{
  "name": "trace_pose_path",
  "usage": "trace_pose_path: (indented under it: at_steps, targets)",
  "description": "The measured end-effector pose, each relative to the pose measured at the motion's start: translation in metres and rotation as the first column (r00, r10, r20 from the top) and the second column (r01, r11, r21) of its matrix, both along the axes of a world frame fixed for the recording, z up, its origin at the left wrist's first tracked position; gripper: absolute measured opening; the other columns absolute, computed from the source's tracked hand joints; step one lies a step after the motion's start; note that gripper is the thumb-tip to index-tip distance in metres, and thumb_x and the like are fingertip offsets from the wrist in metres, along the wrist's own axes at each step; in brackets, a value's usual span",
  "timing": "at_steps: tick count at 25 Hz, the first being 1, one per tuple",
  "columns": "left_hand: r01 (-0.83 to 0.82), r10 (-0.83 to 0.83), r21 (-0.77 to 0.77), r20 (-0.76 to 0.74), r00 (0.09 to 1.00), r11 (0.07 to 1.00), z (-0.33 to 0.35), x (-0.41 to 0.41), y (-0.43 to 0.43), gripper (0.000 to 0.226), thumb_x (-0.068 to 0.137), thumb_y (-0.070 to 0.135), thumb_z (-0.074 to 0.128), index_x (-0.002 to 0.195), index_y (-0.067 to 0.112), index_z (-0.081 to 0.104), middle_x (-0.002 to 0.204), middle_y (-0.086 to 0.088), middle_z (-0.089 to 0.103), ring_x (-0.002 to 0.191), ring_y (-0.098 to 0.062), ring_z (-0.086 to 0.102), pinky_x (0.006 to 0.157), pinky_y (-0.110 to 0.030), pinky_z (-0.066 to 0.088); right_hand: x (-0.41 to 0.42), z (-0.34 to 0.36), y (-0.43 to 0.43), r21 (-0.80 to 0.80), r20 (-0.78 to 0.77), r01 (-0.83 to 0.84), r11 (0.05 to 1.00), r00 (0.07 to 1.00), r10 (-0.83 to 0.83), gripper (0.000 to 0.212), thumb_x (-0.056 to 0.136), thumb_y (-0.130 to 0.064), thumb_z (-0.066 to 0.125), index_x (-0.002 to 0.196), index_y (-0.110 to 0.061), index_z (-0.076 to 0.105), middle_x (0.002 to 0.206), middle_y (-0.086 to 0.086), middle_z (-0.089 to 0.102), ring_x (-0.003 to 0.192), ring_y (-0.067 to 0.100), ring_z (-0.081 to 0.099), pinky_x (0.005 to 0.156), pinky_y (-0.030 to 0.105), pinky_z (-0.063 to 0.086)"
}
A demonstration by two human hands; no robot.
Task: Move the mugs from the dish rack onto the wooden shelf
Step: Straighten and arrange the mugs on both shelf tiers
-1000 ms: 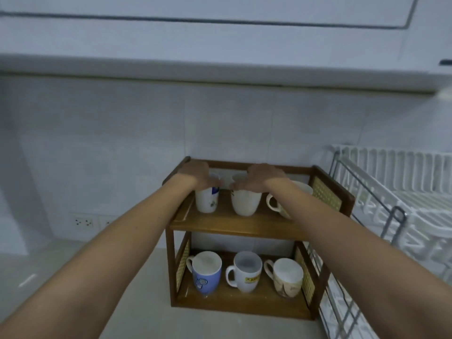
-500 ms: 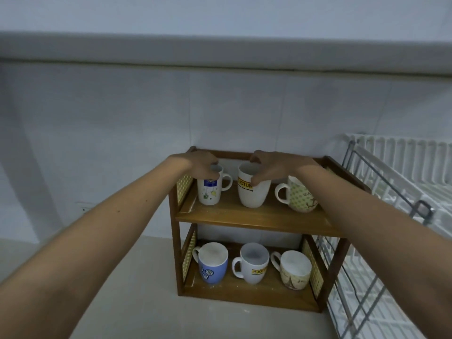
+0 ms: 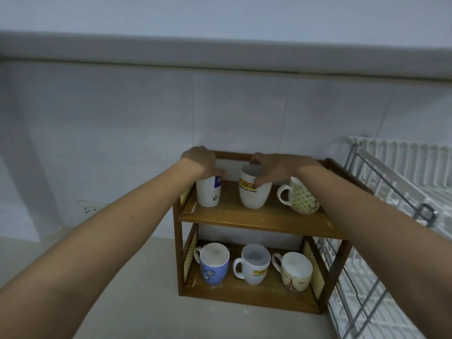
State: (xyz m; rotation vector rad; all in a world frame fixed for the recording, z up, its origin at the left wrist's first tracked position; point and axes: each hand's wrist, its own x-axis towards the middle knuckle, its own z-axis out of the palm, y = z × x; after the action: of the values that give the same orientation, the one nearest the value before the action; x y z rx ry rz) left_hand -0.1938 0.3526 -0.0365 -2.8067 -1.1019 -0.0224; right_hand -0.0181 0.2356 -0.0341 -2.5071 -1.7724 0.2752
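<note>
The shelf [image 3: 254,217] was brown wood, smooth with a soft shine, and its side panels [image 3: 315,270] looked like woven yellow cane. The mugs on it looked like shiny, smooth ceramic: the white mug [image 3: 253,194] with a yellow label, the blue mug [image 3: 215,270], the dotted cream mug [image 3: 304,199]. The dish rack [image 3: 401,162] had white plastic slats and grey metal bars [image 3: 425,212]. The tabletop [image 3: 137,302] was pale, smooth and matt. The wall [image 3: 122,133] was smooth white tile.

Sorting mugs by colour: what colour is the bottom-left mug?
Blue with a swirl-eyed face, white inside; the head view shows it.
</note>
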Motion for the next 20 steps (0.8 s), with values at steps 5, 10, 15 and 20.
trace_pose_path:
  at_steps: [5, 10, 15, 20]
  targets:
    - [0.197, -0.218, -0.262, -0.051, 0.975, 0.945, 0.016, -0.002, 0.006, 0.068, 0.086, 0.047, 0.059, 0.145, 0.023, 0.033, 0.149, -0.006, 0.037, 0.133, -0.026, 0.038, 0.105, -0.038, 0.038, -0.002, 0.005, 0.0, -0.081, 0.049, 0.01, 0.997, 0.999, -0.006, 0.08, 0.076, -0.045, 0.068, 0.141, -0.031, 0.024, 0.145, 0.004, 0.041, 0.119, 0.027, 0.047, 0.097, 0.043, 0.043]
    - [0.323, -0.378, -0.318, -0.127, 0.917, 0.891, 0.018, -0.008, 0.016, 0.064, 0.087, 0.013, 0.063, 0.143, 0.027, 0.037, 0.154, -0.001, 0.03, 0.14, -0.023, 0.028, 0.109, -0.037, 0.031, -0.003, 0.007, 0.0, -0.123, 0.06, -0.021, 0.992, 0.998, 0.028, 0.078, 0.079, -0.037, 0.069, 0.14, -0.033, 0.022, 0.149, 0.005, 0.035, 0.122, 0.029, 0.045, 0.099, 0.047, 0.042]
    - [0.359, -0.392, -0.216, -0.132, 0.91, 0.908, 0.015, -0.011, 0.016, 0.062, 0.087, 0.014, 0.063, 0.142, 0.027, 0.038, 0.153, 0.0, 0.033, 0.139, -0.023, 0.031, 0.111, -0.043, 0.034, -0.003, 0.006, 0.0, -0.118, 0.054, -0.069, 0.991, 0.996, 0.076, 0.077, 0.08, -0.03, 0.07, 0.14, -0.032, 0.023, 0.149, 0.006, 0.033, 0.126, 0.03, 0.042, 0.101, 0.049, 0.041]
    - [0.171, -0.172, -0.05, -0.001, 0.985, 0.984, 0.0, -0.007, 0.011, 0.073, 0.085, 0.063, 0.049, 0.143, 0.02, 0.039, 0.147, -0.007, 0.043, 0.129, -0.028, 0.044, 0.103, -0.039, 0.041, -0.002, 0.003, -0.004, -0.084, -0.006, -0.073, 0.994, 0.997, 0.073, 0.084, 0.075, -0.028, 0.074, 0.14, -0.037, 0.021, 0.145, 0.004, 0.036, 0.124, 0.028, 0.042, 0.099, 0.048, 0.042]
